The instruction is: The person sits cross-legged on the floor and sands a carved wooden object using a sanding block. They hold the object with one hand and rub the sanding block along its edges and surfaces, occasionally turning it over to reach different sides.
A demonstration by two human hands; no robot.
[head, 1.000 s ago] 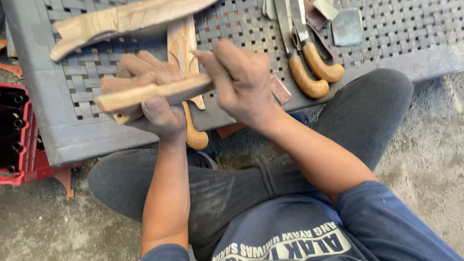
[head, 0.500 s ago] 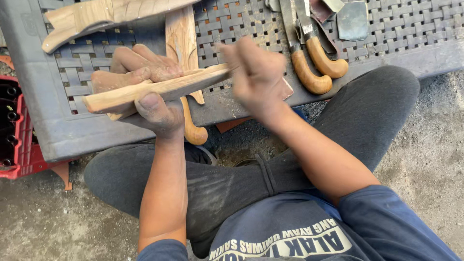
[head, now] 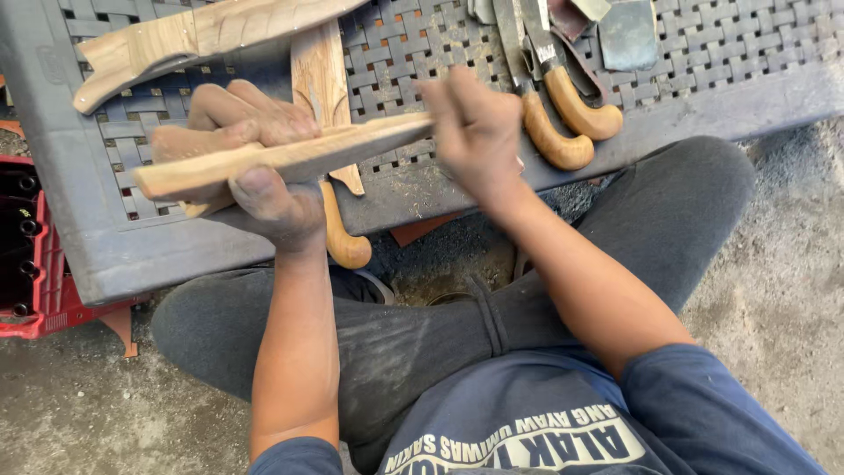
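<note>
The left hand has a closed grip around the thick end of a long wooden piece, thumb pressed on the near face and fingers wrapped over the far side, which holds the wood level just above the near edge of the grey woven plastic worktop. The right hand is closed at the pointed, thinner end of the same piece; it is blurred, so I cannot tell whether it pinches the wood alone or has a small tool or abrasive tucked inside. Gripping both ends this way keeps the wood steady and leaves its long upper face exposed between the hands. The person sits on the ground with knees either side, so the work hangs over the lap and close to the worktop. On the worktop lie a larger shaped wooden blank at the far left, another wooden piece running under the held one, and two knives with curved wooden handles to the right, near the right hand. A red crate stands at the left.
</note>
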